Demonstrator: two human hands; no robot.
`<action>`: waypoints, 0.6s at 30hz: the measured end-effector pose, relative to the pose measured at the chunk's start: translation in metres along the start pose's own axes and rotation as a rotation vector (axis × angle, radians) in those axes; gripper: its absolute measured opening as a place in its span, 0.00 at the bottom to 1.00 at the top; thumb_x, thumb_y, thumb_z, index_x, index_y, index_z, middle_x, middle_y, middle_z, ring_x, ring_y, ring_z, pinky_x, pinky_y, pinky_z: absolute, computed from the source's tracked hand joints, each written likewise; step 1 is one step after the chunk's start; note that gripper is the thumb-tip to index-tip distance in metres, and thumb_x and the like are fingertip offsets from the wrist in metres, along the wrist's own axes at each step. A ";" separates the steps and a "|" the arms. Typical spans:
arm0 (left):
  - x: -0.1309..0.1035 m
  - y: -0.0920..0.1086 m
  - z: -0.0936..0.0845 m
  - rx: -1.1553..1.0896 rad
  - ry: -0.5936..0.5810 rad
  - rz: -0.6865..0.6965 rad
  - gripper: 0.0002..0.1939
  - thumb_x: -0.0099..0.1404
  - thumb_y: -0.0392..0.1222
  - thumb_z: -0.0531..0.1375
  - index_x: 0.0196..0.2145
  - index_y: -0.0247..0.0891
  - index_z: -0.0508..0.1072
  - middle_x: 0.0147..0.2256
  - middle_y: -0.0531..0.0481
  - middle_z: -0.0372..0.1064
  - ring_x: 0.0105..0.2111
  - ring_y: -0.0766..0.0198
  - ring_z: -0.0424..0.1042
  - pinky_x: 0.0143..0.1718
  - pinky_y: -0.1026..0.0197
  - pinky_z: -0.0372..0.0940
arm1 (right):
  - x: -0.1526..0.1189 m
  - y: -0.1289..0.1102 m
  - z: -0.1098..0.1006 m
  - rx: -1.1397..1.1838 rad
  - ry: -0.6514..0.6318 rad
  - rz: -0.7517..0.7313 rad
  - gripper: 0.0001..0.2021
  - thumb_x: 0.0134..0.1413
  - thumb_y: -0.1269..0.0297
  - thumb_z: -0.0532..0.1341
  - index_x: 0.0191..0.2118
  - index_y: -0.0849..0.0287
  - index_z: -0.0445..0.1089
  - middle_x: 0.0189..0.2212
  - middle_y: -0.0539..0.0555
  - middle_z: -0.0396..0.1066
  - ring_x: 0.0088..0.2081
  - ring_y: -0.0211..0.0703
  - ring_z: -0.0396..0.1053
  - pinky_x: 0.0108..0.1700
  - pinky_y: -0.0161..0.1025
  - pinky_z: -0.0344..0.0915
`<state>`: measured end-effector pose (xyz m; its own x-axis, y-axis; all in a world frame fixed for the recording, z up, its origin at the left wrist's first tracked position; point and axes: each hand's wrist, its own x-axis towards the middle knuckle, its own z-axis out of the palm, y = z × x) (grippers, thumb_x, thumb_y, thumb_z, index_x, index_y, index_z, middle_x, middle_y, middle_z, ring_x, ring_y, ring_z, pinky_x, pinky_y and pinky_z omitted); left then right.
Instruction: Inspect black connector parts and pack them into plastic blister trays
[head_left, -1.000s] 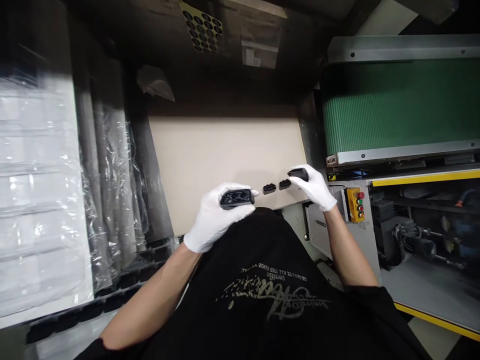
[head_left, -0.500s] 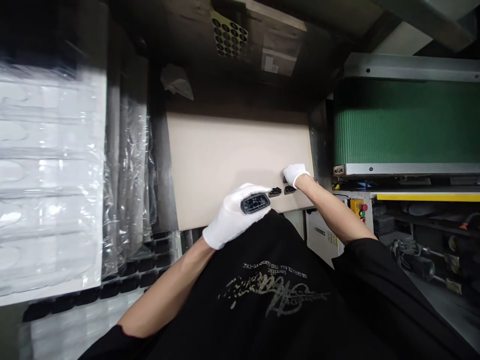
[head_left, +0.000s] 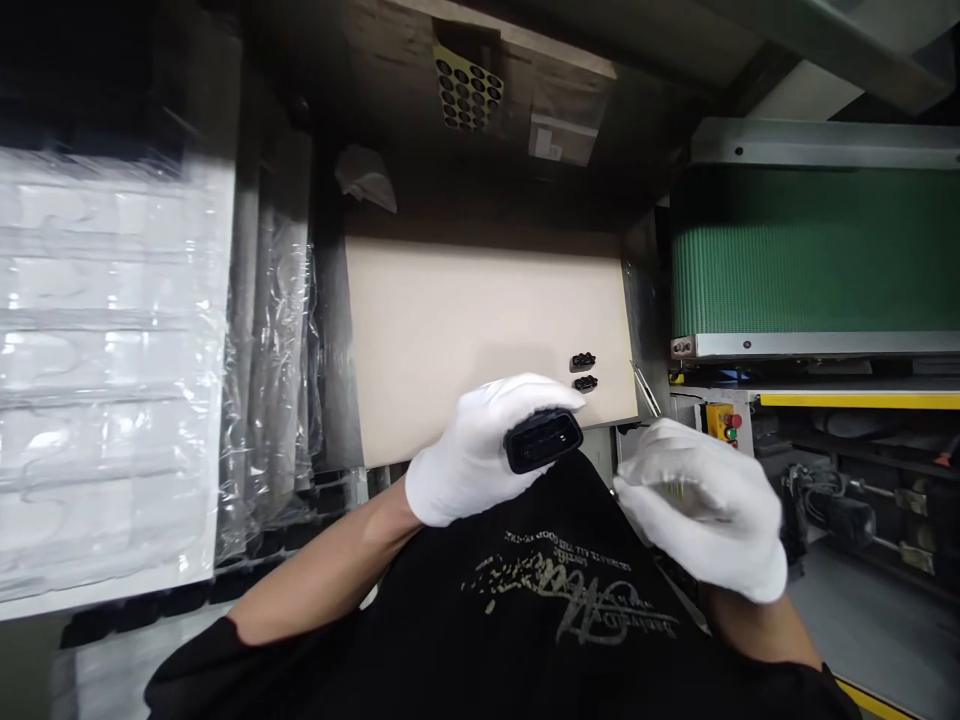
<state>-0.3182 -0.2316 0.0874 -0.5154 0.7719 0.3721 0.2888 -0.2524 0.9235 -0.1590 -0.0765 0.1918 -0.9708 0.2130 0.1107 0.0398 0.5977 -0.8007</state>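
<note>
Both hands wear white gloves. My left hand [head_left: 480, 445] is wrapped round a black oval housing [head_left: 544, 441], its hollow end facing up, in front of the black shirt. On the right, my right hand [head_left: 701, 505] is raised off the board, fingers curled and the fingertips meeting the thumb; anything between them is too small to make out. Two small black parts, an upper one [head_left: 583, 360] and a lower one [head_left: 585, 383], lie near the right front of the pale board [head_left: 465, 310], just beyond my left fingertips.
Clear plastic trays [head_left: 105, 380] stand at the left beside plastic bags [head_left: 281, 350]. A green conveyor belt [head_left: 810, 250] is at the right, above a yellow button box [head_left: 720, 424]. Behind the board lie a crumpled white cloth [head_left: 365, 178] and a yellow sticker sheet [head_left: 469, 92].
My right hand has left the small parts and come back toward the body, to the right. The housing in my left hand is nearer and tilted. A third small part no longer shows beside my left hand.
</note>
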 end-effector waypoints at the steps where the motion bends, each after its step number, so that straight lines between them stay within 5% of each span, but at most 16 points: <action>1: 0.002 0.001 0.000 -0.002 -0.014 0.013 0.16 0.67 0.31 0.67 0.50 0.42 0.76 0.45 0.45 0.82 0.46 0.56 0.83 0.49 0.53 0.80 | 0.003 -0.003 0.005 -0.043 -0.009 -0.022 0.14 0.56 0.79 0.66 0.43 0.51 0.76 0.30 0.50 0.79 0.27 0.42 0.72 0.30 0.43 0.70; 6: 0.006 0.005 -0.001 0.019 -0.007 0.074 0.17 0.67 0.31 0.68 0.52 0.42 0.75 0.45 0.46 0.82 0.46 0.57 0.83 0.50 0.54 0.80 | 0.015 -0.009 0.015 -0.296 -0.033 -0.180 0.16 0.58 0.79 0.65 0.48 0.52 0.75 0.23 0.46 0.72 0.25 0.40 0.67 0.31 0.41 0.67; 18: 0.027 0.018 -0.016 0.197 0.003 0.216 0.10 0.70 0.33 0.62 0.47 0.43 0.76 0.41 0.48 0.81 0.41 0.56 0.81 0.43 0.55 0.77 | 0.040 -0.025 -0.005 -0.600 -0.182 -0.425 0.24 0.60 0.75 0.65 0.60 0.53 0.71 0.23 0.45 0.67 0.26 0.40 0.62 0.30 0.43 0.58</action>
<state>-0.3397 -0.2248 0.1153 -0.4277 0.7107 0.5586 0.5430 -0.2921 0.7873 -0.1978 -0.0793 0.2190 -0.9530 -0.2294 0.1979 -0.2750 0.9291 -0.2473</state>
